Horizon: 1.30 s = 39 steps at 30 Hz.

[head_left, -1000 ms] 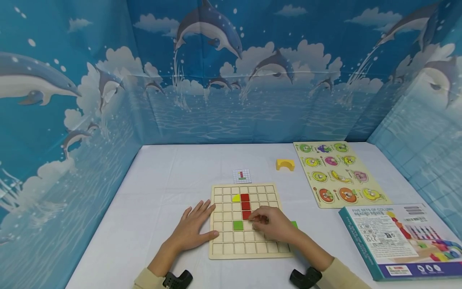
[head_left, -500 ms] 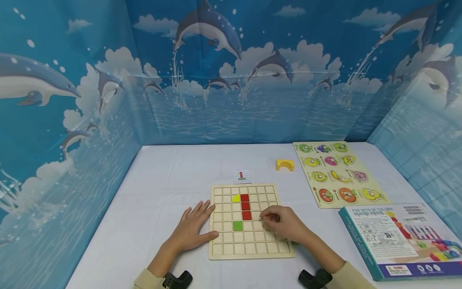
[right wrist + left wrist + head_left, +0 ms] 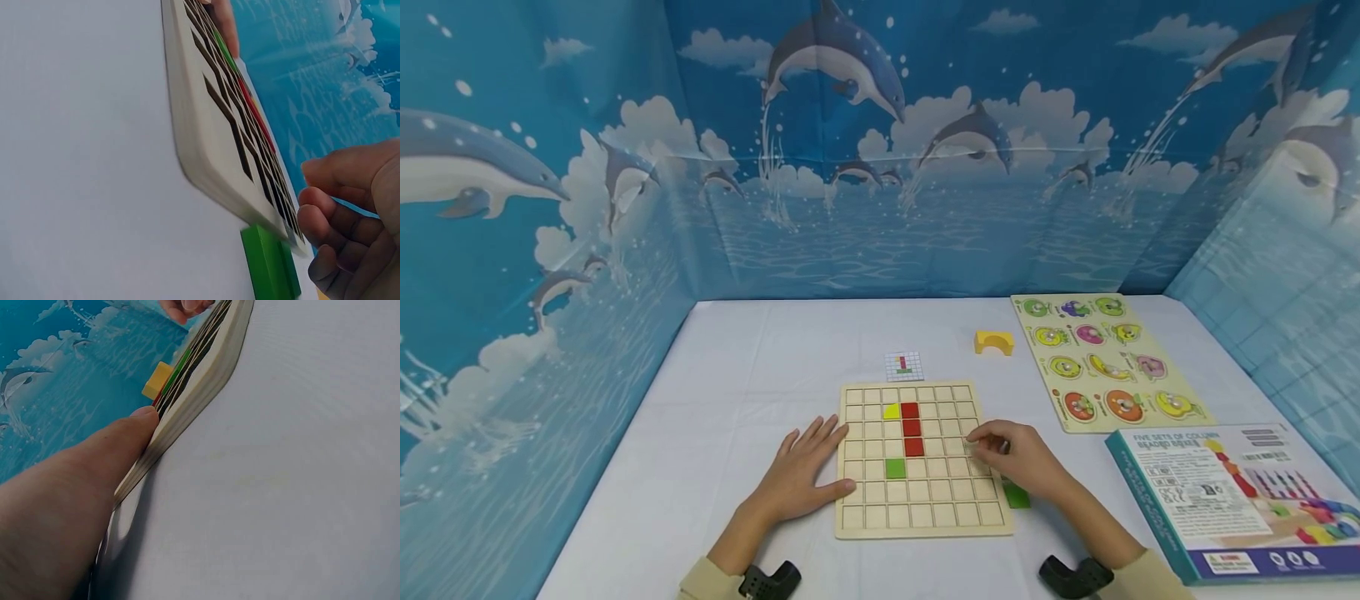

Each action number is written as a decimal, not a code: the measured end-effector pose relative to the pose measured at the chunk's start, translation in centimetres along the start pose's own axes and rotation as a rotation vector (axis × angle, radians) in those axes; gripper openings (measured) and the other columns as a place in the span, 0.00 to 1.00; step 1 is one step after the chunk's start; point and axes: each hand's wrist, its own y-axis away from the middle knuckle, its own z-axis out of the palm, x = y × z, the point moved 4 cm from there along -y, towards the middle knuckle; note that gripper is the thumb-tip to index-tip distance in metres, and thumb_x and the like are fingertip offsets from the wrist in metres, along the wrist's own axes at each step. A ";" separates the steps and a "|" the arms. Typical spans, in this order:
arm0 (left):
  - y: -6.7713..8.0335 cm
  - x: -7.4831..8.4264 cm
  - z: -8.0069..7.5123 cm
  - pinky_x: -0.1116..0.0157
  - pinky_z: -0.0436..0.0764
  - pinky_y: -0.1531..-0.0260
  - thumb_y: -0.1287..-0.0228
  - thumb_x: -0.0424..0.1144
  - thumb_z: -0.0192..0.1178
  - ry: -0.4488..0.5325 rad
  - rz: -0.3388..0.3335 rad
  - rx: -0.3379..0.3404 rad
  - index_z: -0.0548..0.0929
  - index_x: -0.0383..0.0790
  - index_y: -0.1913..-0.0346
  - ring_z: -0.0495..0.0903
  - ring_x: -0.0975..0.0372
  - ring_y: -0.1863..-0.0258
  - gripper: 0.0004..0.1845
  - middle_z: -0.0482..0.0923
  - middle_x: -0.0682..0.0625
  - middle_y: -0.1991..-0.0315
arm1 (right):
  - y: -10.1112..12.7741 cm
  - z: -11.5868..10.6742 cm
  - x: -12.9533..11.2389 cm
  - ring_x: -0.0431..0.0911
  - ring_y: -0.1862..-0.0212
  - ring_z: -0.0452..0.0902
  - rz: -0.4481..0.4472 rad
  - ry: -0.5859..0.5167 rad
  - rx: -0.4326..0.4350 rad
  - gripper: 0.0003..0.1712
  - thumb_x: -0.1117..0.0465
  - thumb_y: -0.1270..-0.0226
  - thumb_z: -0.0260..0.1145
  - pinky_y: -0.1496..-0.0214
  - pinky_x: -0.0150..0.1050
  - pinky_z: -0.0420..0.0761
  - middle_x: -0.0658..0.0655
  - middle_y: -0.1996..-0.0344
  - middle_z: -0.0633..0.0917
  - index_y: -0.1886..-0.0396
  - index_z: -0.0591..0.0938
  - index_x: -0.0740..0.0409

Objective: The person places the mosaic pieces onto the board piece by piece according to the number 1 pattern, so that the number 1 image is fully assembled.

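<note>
wooden grid board (image 3: 921,457) at the table's middle is steadied by the flat, spread left hand (image 3: 805,471) at its nine o'clock edge, while the right hand (image 3: 1018,458), fingers curled and empty as far as can be seen, hovers at three o'clock beside a loose green tile (image 3: 1017,495), which judged next must be pinched and seated in a cell

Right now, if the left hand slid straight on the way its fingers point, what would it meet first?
Probably the wooden grid board: the left hand lies flat against its left edge, fingertips angled up-right over the rim. Beyond that, likely the green tile.
</note>
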 end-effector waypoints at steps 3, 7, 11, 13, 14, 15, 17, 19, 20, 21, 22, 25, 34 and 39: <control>0.0 0.0 0.0 0.45 0.45 0.31 0.39 0.69 0.54 0.005 -0.002 -0.001 0.59 0.48 0.23 0.46 0.54 0.24 0.46 0.50 0.51 0.23 | 0.2 -0.5 0.4 0.40 0.70 0.73 0.024 0.009 0.026 0.07 0.67 0.37 0.69 0.69 0.34 0.75 0.47 0.73 0.79 0.59 0.85 0.61; 0.0 0.0 0.1 0.45 0.45 0.31 0.39 0.69 0.53 0.000 -0.001 -0.002 0.58 0.48 0.23 0.46 0.54 0.24 0.46 0.50 0.51 0.23 | 0.5 -0.9 0.9 0.40 0.70 0.73 0.057 0.013 0.040 0.07 0.66 0.37 0.69 0.68 0.33 0.75 0.47 0.73 0.80 0.59 0.86 0.60; -0.1 -0.1 0.1 0.45 0.45 0.31 0.39 0.69 0.53 -0.010 0.000 0.002 0.58 0.48 0.23 0.46 0.54 0.24 0.46 0.50 0.51 0.23 | 0.8 -1.2 1.5 0.40 0.69 0.73 0.075 0.031 0.042 0.08 0.65 0.37 0.70 0.67 0.34 0.75 0.47 0.72 0.80 0.58 0.85 0.59; 0.0 -0.1 0.0 0.45 0.45 0.31 0.39 0.69 0.53 -0.012 0.001 0.005 0.59 0.48 0.23 0.46 0.54 0.24 0.46 0.50 0.50 0.23 | 1.0 -1.3 1.6 0.41 0.69 0.73 0.091 0.045 0.039 0.10 0.63 0.38 0.71 0.67 0.34 0.75 0.47 0.71 0.80 0.57 0.85 0.59; 0.0 -0.1 0.1 0.45 0.45 0.31 0.39 0.69 0.53 -0.013 0.002 0.005 0.59 0.48 0.23 0.46 0.54 0.24 0.46 0.50 0.50 0.23 | 1.0 -1.3 1.7 0.41 0.68 0.73 0.102 0.052 0.038 0.10 0.63 0.38 0.71 0.67 0.34 0.75 0.47 0.71 0.80 0.57 0.85 0.58; 0.0 -0.1 0.1 0.45 0.45 0.31 0.39 0.69 0.53 -0.013 0.002 0.004 0.58 0.48 0.23 0.46 0.54 0.24 0.46 0.50 0.50 0.23 | 1.1 -1.4 1.8 0.42 0.68 0.72 0.111 0.058 0.034 0.11 0.62 0.39 0.72 0.67 0.34 0.74 0.47 0.70 0.80 0.56 0.85 0.58; -0.1 -0.1 0.1 0.45 0.45 0.31 0.39 0.69 0.53 -0.011 0.004 0.003 0.58 0.48 0.23 0.46 0.54 0.24 0.46 0.50 0.50 0.23 | 1.2 -1.6 1.9 0.42 0.67 0.72 0.128 0.065 0.028 0.13 0.61 0.40 0.73 0.67 0.34 0.74 0.48 0.69 0.79 0.56 0.85 0.57; -0.1 -0.1 0.1 0.45 0.44 0.30 0.39 0.69 0.53 -0.008 0.007 0.001 0.58 0.49 0.23 0.45 0.55 0.24 0.46 0.50 0.51 0.23 | 1.3 -1.8 2.1 0.43 0.67 0.71 0.140 0.069 0.023 0.14 0.60 0.41 0.74 0.67 0.34 0.73 0.48 0.69 0.79 0.55 0.85 0.57; -0.1 -0.1 0.1 0.45 0.44 0.30 0.39 0.69 0.53 -0.007 0.008 0.001 0.58 0.49 0.23 0.45 0.54 0.24 0.46 0.50 0.51 0.23 | 1.4 -1.9 2.3 0.43 0.67 0.71 0.143 0.070 0.017 0.15 0.59 0.42 0.75 0.67 0.34 0.72 0.49 0.69 0.79 0.55 0.85 0.57; -0.1 -0.1 0.1 0.45 0.44 0.30 0.39 0.69 0.53 -0.009 0.010 0.002 0.58 0.49 0.23 0.46 0.54 0.24 0.46 0.50 0.50 0.23 | 1.4 -1.9 2.4 0.43 0.67 0.71 0.144 0.071 0.012 0.16 0.59 0.43 0.75 0.67 0.34 0.72 0.49 0.69 0.79 0.55 0.85 0.57; -0.1 -0.2 0.2 0.45 0.44 0.30 0.39 0.69 0.53 -0.009 0.012 0.003 0.58 0.49 0.23 0.46 0.54 0.24 0.46 0.50 0.50 0.23 | 1.5 -2.0 2.5 0.43 0.67 0.70 0.144 0.070 0.006 0.16 0.59 0.43 0.75 0.67 0.34 0.71 0.49 0.69 0.78 0.55 0.85 0.57; -0.1 -0.2 0.2 0.45 0.44 0.31 0.39 0.69 0.53 -0.013 0.014 0.005 0.58 0.49 0.23 0.46 0.54 0.24 0.46 0.50 0.50 0.23 | 1.6 -2.1 2.7 0.43 0.67 0.70 0.129 0.071 -0.017 0.19 0.56 0.45 0.76 0.66 0.34 0.71 0.49 0.69 0.78 0.55 0.85 0.58; 0.0 -0.1 0.1 0.45 0.44 0.31 0.39 0.69 0.53 -0.006 0.014 0.005 0.58 0.48 0.23 0.46 0.54 0.24 0.46 0.50 0.50 0.23 | 1.7 -2.5 3.4 0.40 0.68 0.70 0.027 0.056 -0.082 0.14 0.56 0.48 0.78 0.67 0.33 0.71 0.50 0.69 0.77 0.63 0.86 0.54; 0.0 0.0 0.0 0.45 0.45 0.31 0.39 0.69 0.54 -0.009 0.015 0.009 0.58 0.48 0.23 0.46 0.54 0.24 0.46 0.51 0.50 0.23 | 1.7 -2.5 3.3 0.40 0.68 0.70 0.017 0.058 -0.088 0.12 0.57 0.48 0.78 0.67 0.33 0.71 0.50 0.69 0.77 0.66 0.84 0.53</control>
